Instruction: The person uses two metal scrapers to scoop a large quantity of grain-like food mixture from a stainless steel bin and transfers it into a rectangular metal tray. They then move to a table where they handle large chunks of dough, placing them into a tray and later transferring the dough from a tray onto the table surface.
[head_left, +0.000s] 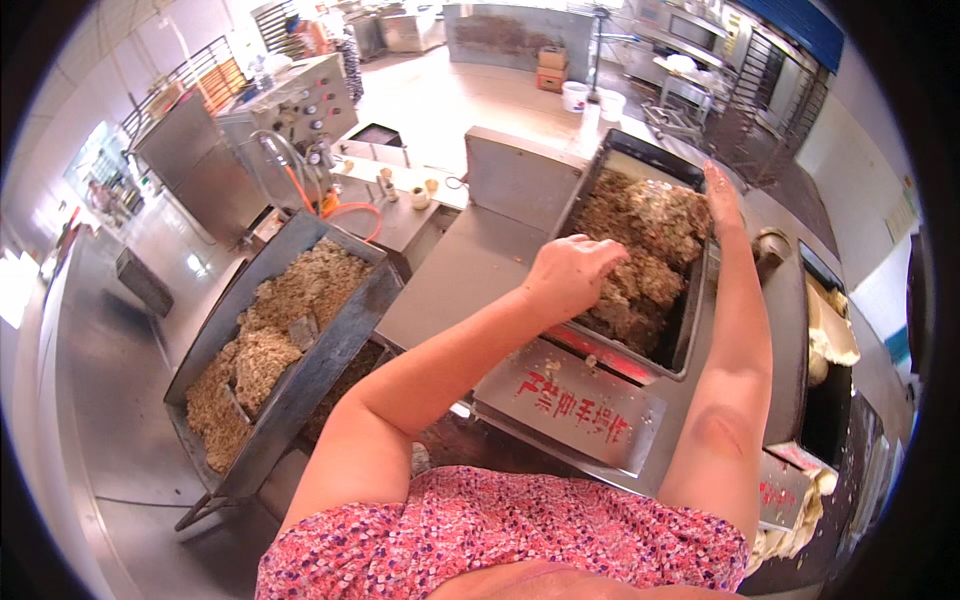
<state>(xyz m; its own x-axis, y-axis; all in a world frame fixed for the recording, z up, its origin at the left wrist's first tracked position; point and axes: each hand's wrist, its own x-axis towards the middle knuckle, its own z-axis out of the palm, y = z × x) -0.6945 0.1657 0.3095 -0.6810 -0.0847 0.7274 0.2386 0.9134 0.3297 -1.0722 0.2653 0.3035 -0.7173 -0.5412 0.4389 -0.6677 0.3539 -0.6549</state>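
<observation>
A dark rectangular hopper on a metal machine holds a lumpy brown mixture. My left hand is at the hopper's left side, fingers curled over the edge of the mixture; whether it grips any is hidden. My right hand lies along the hopper's right rim, fingers extended, with nothing seen in it. Left of me, a long metal trough contains crumbly tan mixture, with a small flat metal piece lying on it.
A metal plate with red writing juts out below the hopper. On the right, a second dark hopper holds pale dough. A control cabinet and an orange hose are at upper left. Another person stands far back.
</observation>
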